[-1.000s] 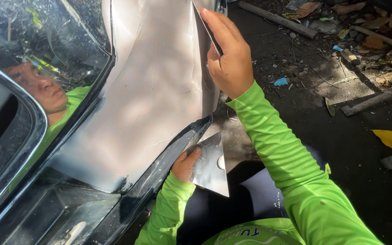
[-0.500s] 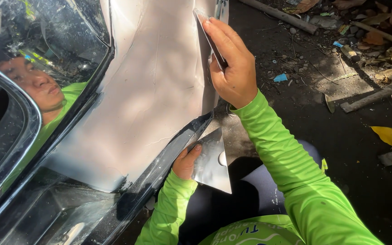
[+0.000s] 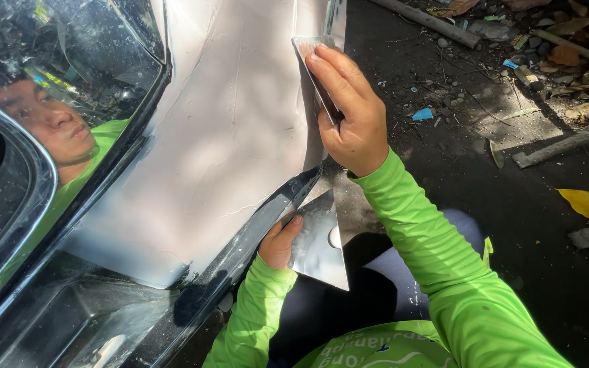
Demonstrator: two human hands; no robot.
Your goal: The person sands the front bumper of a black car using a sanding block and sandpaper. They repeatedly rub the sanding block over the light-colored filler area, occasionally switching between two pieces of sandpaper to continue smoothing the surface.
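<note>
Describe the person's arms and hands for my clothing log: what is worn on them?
Both arms wear long, bright lime-green sleeves of smooth, slightly creased fabric that end at the wrists. The left hand and the right hand are bare: no gloves, rings or watch show. The left sleeve and right sleeve are plain, with no markings visible on them.

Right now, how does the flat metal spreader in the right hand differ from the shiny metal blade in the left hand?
The flat metal spreader is pressed edge-on against the pale filler-coated car panel by the right hand; the shiny metal blade hangs off the panel, broad face showing, in the left hand. The blade looks wider and triangular. Both are thin, flat metal.
</note>
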